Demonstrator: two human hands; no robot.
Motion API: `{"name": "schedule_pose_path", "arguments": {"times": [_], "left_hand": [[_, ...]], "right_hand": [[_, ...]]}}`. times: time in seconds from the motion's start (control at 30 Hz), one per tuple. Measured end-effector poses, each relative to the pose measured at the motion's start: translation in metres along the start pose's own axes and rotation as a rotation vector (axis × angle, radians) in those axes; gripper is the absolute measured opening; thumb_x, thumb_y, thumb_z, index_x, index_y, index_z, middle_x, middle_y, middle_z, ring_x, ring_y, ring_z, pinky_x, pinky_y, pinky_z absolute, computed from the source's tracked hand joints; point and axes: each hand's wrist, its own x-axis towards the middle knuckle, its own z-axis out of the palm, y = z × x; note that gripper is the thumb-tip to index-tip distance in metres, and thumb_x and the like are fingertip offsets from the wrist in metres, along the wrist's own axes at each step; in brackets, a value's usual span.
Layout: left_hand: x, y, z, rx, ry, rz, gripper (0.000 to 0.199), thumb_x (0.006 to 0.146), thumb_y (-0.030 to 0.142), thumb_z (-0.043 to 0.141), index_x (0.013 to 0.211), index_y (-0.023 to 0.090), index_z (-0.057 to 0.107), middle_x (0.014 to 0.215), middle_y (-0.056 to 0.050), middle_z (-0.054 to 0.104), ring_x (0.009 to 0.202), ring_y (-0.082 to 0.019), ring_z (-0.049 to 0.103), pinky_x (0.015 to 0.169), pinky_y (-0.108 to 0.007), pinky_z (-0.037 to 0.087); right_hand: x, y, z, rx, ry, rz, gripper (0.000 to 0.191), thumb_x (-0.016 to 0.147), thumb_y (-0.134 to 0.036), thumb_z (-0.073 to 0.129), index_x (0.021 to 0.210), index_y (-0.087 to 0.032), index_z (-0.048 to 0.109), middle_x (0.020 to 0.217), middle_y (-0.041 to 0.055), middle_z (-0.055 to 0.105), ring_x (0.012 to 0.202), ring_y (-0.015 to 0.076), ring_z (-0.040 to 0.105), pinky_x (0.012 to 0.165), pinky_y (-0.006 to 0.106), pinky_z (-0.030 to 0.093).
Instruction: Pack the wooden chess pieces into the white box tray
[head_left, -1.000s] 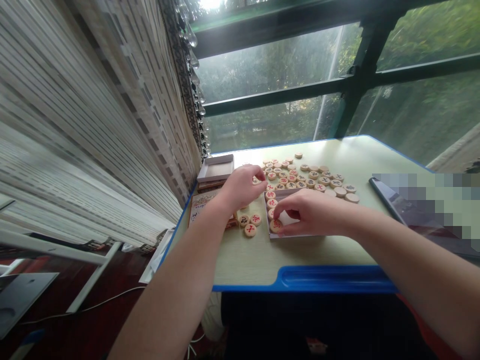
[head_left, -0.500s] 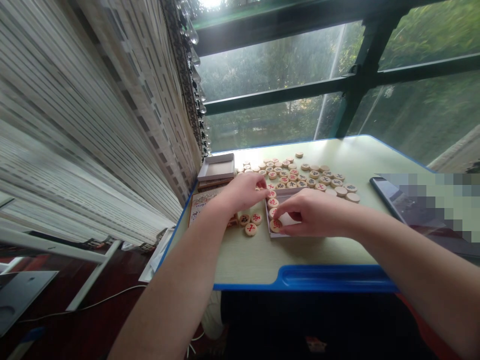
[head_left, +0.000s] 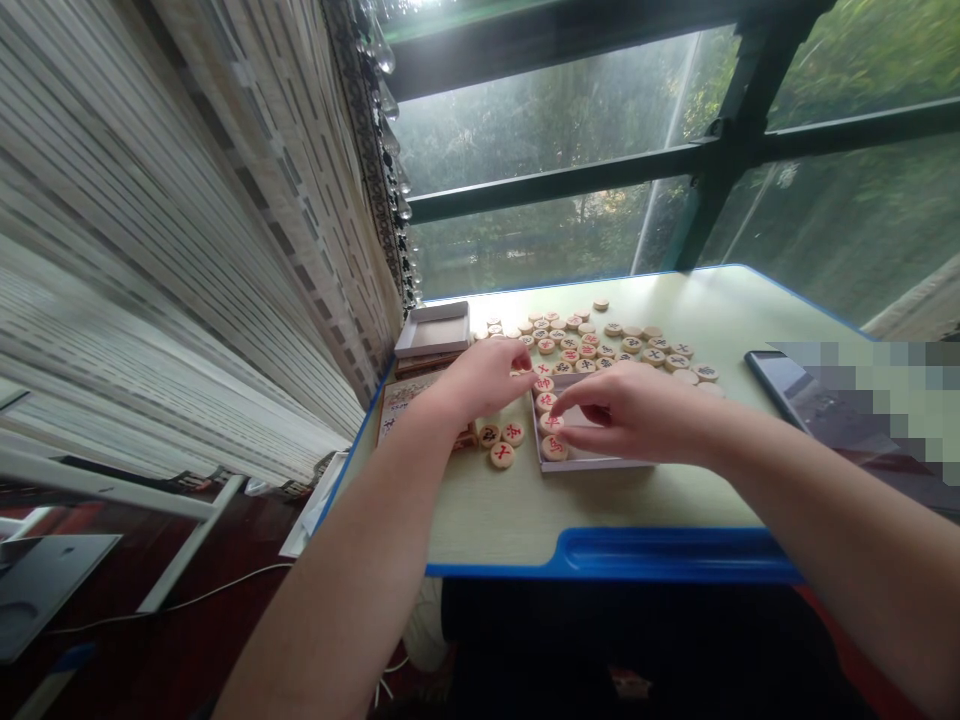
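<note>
A shallow white box [head_left: 600, 464] lies on the pale table, with a column of round wooden pieces [head_left: 553, 447] marked in red along its left side. My right hand [head_left: 622, 412] reaches over the box, thumb and index finger apart and touching the lower pieces of that column. My left hand [head_left: 495, 372] is at the box's upper left corner, fingers curled beside the top of the column; what its fingertips hold, if anything, is hidden. Three loose pieces [head_left: 502, 456] lie left of the box.
Many wooden pieces [head_left: 587, 351] spread behind the box. An open box lid [head_left: 433, 332] sits at the back left, above a printed box [head_left: 405, 395]. A dark tablet [head_left: 780, 385] lies on the right. The table's blue edge [head_left: 675, 555] is in front.
The thumb and index finger of my right hand have shifted slightly and show a wider gap over the lower pieces. My left hand stays at the corner. The view has moved a little.
</note>
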Motion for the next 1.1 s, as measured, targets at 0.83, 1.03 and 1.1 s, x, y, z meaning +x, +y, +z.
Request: {"name": "schedule_pose_path", "arguments": {"times": [0.83,1.03,1.1], "left_hand": [[-0.001,-0.001,0.002,-0.009,-0.044,-0.003,0.021,0.077,0.036,0.053,0.084,0.019,0.062,0.087,-0.003,0.066,0.077,-0.016,0.057,0.067,-0.027,0.043],[-0.001,-0.001,0.002,-0.009,-0.056,-0.015,0.021,0.077,0.035,0.053,0.084,0.018,0.063,0.087,-0.003,0.067,0.076,-0.017,0.058,0.067,-0.027,0.044],[-0.002,0.000,0.001,-0.009,-0.058,-0.024,0.021,0.077,0.034,0.053,0.085,0.018,0.063,0.087,-0.003,0.067,0.077,-0.017,0.058,0.068,-0.027,0.044]], "right_hand": [[0.003,0.004,0.006,0.077,0.009,0.027,0.019,0.076,-0.027,0.059,0.090,-0.024,0.073,0.060,-0.0021,0.062,0.048,0.0087,0.046,0.050,0.022,0.032],[0.002,0.001,0.004,0.184,-0.095,-0.038,0.016,0.074,-0.025,0.060,0.082,-0.025,0.074,0.066,-0.0020,0.065,0.051,0.0081,0.048,0.054,0.022,0.035],[0.002,0.002,0.005,0.194,-0.105,-0.028,0.016,0.074,-0.025,0.060,0.081,-0.025,0.074,0.065,-0.0024,0.065,0.051,0.0082,0.048,0.053,0.022,0.035]]}}
